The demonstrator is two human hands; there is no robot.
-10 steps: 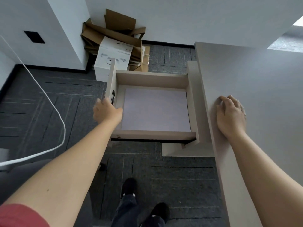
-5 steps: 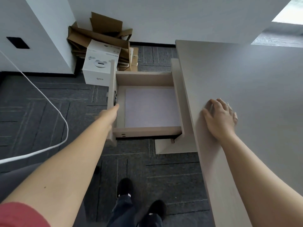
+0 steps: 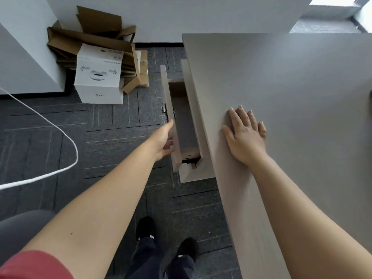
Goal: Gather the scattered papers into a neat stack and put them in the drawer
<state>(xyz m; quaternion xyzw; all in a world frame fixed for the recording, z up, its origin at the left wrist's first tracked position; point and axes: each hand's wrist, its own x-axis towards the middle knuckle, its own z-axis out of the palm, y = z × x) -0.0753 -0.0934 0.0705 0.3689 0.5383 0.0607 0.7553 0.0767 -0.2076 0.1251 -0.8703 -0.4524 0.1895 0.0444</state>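
The left hand [image 3: 164,140] is pressing open-palmed against the drawer [image 3: 171,125] front, leaving a narrow gap; the right hand [image 3: 246,135] is lying flat by the desk [image 3: 302,87] edge.

My left hand [image 3: 164,140] presses the drawer [image 3: 173,125] front; my right hand [image 3: 246,135] lies flat on the desk [image 3: 302,81].

1 head-worn view, steeply downward over desk [image 3: 291,81] edge, drawer [image 3: 171,125] and floor [image 3: 60,127]

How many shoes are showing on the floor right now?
2: the left shoe on the carpet below the left arm, and the right shoe beside it, nearer the desk.
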